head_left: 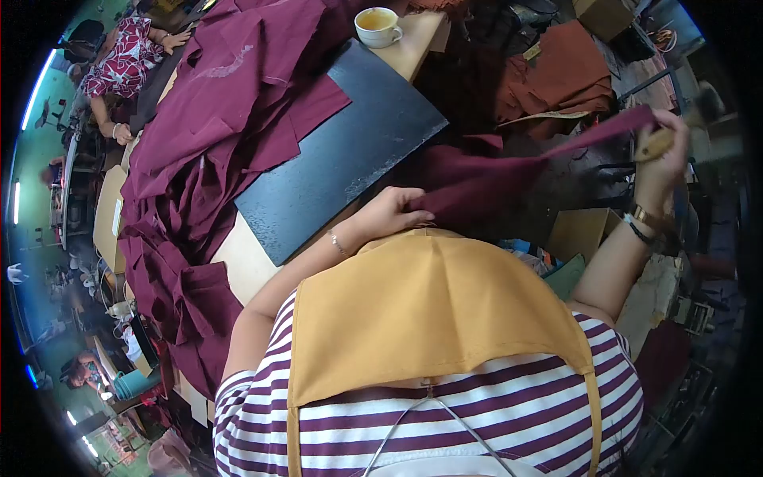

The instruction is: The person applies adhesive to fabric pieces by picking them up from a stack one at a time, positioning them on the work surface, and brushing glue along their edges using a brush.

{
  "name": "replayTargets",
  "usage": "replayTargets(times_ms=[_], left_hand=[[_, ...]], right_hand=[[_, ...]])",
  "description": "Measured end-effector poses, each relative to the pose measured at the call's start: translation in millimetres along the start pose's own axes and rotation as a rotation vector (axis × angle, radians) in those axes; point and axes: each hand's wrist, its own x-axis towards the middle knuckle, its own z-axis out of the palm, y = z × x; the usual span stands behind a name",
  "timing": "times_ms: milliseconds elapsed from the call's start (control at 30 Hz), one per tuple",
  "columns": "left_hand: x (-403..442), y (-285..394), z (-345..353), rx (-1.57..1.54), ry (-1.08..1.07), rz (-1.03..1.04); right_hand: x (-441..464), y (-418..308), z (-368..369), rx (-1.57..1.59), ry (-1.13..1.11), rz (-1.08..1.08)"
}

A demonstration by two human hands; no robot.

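My left hand (401, 211) is closed on one end of a maroon cloth piece (477, 183), close to my mustard apron (437, 310). Out to the right, my right hand (671, 147) is raised and grips the cloth's other end, so a narrow strip stretches between the hands. A rounded tan, wood-like object (656, 145) is also in that hand; its kind is unclear. Motion blurs part of the cloth. Beside my left hand lies a dark flat board (350, 143) on the table.
Heaped maroon fabric (207, 135) covers the table's left part. A cup (377, 28) with yellowish contents stands at the far edge. Rust-coloured cloth (560, 71) is piled beyond, and a cardboard box (584, 230) sits low right. Another person (127, 63) works at the upper left.
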Motion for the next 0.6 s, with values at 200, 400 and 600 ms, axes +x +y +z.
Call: replayTargets(times_ms=[200, 400, 600], left_hand=[[-69.2, 15.0, -10.6, 0.104, 0.492, -0.05], [-126.5, -2.3, -26.7, 0.255, 1.049, 0.117], [-96.7, 6.1, -113.6, 0.92, 1.153, -0.142]], right_hand=[[-27.7, -3.4, 85.5, 0.101, -0.252, 0.111], [-30.9, -15.7, 171.4, 0.369, -0.577, 0.232], [-17.3, -26.9, 247.2, 0.539, -0.951, 0.293]])
